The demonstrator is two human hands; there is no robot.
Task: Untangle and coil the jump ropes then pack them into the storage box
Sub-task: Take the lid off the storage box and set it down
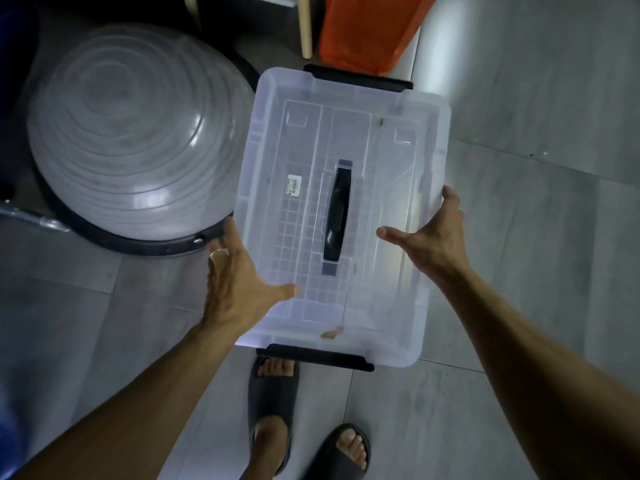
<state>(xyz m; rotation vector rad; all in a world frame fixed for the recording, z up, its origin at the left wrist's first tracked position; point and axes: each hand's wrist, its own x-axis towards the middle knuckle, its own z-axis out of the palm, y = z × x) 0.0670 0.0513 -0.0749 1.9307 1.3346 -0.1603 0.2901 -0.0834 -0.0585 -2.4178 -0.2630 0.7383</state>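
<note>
- Two bare arms reach forward from the bottom corners, closest to the camera, and they end at a see-through box.
- Under everything is the floor [519,237], made of big flat grey tiles with thin lines between them.
- On the left sits a big round dome [131,133]. It is smooth grey rubber with rings going round and round it, and it has a black rim at the bottom.
- The storage box [391,306] is held up above the floor, between the two hands. It is a cloudy clear plastic rectangle with rounded corners, and its lid is on. Little square ribs show through the plastic. I see no rope in it.
- An orange bag [363,29] of thin crinkly stuff stands at the top, next to a pale wooden leg [304,26].
- The left hand [235,282] holds the box's left side. Its thumb lies flat on the lid and its fingers go down over the edge. One finger has a ring.
- The right hand [433,240] holds the right side the same way, with the thumb on top and fingers curled over the edge.
- Two dark rubber slippers [273,403] are on the feet below the box.
- A black curved handle [337,213] sits in the middle of the lid.
- Black clips [360,77] sit at the far end and the near end.
- A small white sticker [293,185] is beside the handle.
</note>
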